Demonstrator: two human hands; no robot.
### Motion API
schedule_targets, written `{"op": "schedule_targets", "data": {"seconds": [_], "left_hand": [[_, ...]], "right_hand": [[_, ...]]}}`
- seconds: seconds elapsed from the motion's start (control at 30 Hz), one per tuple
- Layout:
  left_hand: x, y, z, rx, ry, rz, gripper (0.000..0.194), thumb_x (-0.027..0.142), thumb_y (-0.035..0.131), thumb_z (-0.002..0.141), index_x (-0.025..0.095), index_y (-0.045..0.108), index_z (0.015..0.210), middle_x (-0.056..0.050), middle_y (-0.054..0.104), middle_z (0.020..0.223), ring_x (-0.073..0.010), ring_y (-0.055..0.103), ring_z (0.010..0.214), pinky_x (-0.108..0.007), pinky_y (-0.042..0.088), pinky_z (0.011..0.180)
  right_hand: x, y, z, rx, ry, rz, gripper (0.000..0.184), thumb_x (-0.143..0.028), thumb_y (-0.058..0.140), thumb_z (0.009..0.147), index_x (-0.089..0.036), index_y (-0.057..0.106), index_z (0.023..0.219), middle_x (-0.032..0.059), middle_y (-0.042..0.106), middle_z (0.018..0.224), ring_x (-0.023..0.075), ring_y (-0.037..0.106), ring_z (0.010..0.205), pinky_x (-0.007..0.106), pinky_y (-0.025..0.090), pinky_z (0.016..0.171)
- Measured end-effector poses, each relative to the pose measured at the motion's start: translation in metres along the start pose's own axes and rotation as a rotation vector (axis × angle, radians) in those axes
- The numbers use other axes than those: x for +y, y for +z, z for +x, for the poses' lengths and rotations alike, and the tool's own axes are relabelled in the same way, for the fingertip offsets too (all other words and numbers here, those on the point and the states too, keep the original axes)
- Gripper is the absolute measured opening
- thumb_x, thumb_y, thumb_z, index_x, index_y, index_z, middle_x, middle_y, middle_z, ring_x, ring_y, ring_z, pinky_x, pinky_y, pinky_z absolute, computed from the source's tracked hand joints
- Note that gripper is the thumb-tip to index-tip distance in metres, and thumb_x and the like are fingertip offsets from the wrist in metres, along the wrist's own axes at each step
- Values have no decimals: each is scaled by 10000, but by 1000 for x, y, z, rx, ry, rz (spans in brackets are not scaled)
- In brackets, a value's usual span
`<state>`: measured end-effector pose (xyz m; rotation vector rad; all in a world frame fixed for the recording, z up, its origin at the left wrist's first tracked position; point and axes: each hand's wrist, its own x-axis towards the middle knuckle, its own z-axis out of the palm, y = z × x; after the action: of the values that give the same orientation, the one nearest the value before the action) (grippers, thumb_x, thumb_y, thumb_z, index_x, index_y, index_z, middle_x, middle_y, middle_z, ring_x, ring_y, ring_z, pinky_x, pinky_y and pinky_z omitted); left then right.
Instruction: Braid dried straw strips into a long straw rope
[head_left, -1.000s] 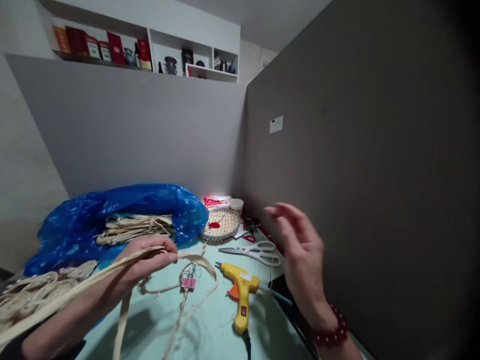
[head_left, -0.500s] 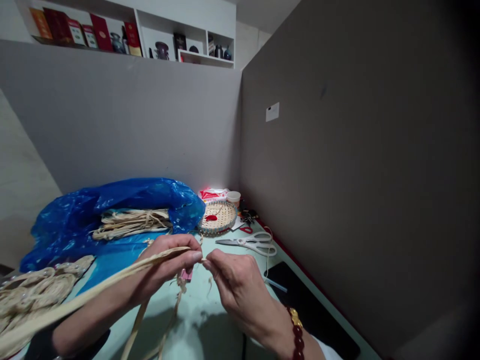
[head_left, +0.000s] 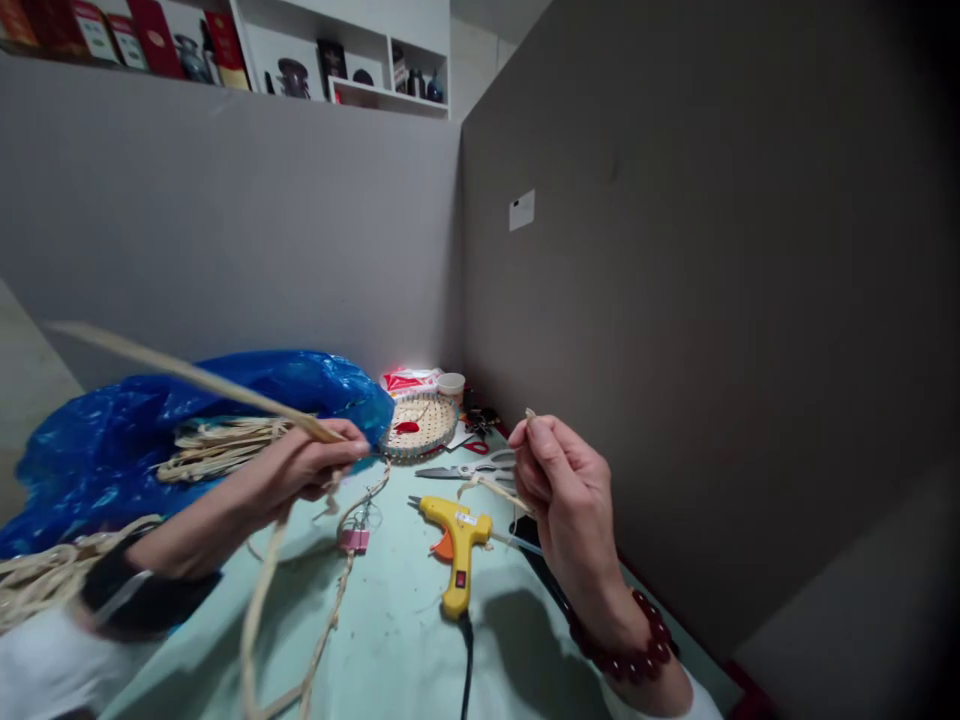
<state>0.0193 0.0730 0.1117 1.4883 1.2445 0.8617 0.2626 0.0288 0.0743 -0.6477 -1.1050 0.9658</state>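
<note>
My left hand, left of centre, is closed on a long pale straw-like strip. One end of the strip sticks out to the upper left, and a length hangs down towards the table's front. At the right, my right hand is raised in a pinch. A tiny pale tip shows above its thumb, and a thin straw strand trails from its left side. Between the hands lie a yellow hot glue gun and a pink binder clip gripping a twisted straw cord.
Scissors lie behind the glue gun. A round woven tray and a white cup stand at the back. Straw bundles sit in a blue plastic bag at left. A dark partition bounds the right.
My hands have moved apart, the right one up and rightward, the left one leftward. The glue gun and clipped cord, largely covered before, now show. The strip has swung upward.
</note>
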Motion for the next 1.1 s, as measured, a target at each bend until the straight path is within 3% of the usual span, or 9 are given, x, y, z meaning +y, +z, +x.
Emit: {"op": "schedule_targets", "data": {"seconds": [0.1,0.23,0.37,0.43,0.6,0.7,0.8,0.93,1.1], "left_hand": [[-2,43,31,-131,-74,-35,292,369,760,640,169,549,668,95,416,459,-16,202,347,-166,94,370],[2,80,46,-244,-90,-119,323,363,779,610,173,518,624,89,427,448,-16,201,349,-176,106,372],[8,99,43,-270,-41,-270,319,370,735,664,178,485,615,88,424,487,-28,247,386,-175,180,390],[9,105,43,-249,-8,-350,284,354,705,688,170,500,619,70,457,527,-49,351,430,-181,289,425],[5,120,53,-143,4,-473,171,317,617,780,148,606,805,-4,625,694,-134,590,636,-243,479,604],[4,124,55,-130,-15,-481,212,318,565,845,118,633,867,-48,670,730,-171,641,691,-289,517,664],[5,121,58,-96,-26,-426,261,348,524,909,114,631,954,-65,690,852,-182,662,766,-350,538,733],[4,101,77,74,-22,-272,314,346,569,903,173,570,1164,-70,625,1149,-204,638,937,-411,544,794],[-9,71,119,272,-119,-29,341,326,581,897,181,550,1205,-82,595,1216,-227,620,1003,-441,534,833]], "right_hand": [[-6,-5,-4,-14,38,17,263,-397,490,941,-196,556,786,-83,246,539,74,149,469,193,136,410],[-7,-13,-2,-79,159,-106,202,-384,487,927,-209,555,854,-63,432,621,59,247,427,178,199,369],[3,-16,5,-127,107,-315,176,-337,571,868,-184,589,783,-26,559,694,83,455,537,187,357,488],[8,-15,6,-140,78,-454,179,-336,625,825,-175,613,749,0,617,728,125,548,651,218,411,598],[19,-4,2,-185,56,-573,154,-292,720,719,-176,632,770,21,665,773,176,585,708,264,421,662],[26,-5,3,-191,117,-453,126,-203,697,694,-164,632,794,26,654,804,166,569,737,254,414,689],[30,-12,6,-241,263,-303,84,-228,643,717,-153,613,744,26,634,724,145,545,659,230,398,606],[27,-26,5,-346,421,-200,197,-337,646,701,-150,587,719,10,614,587,98,458,477,198,316,471],[19,-35,0,-350,572,-60,311,-389,738,623,-152,562,720,5,614,569,65,414,449,170,244,444]]}}
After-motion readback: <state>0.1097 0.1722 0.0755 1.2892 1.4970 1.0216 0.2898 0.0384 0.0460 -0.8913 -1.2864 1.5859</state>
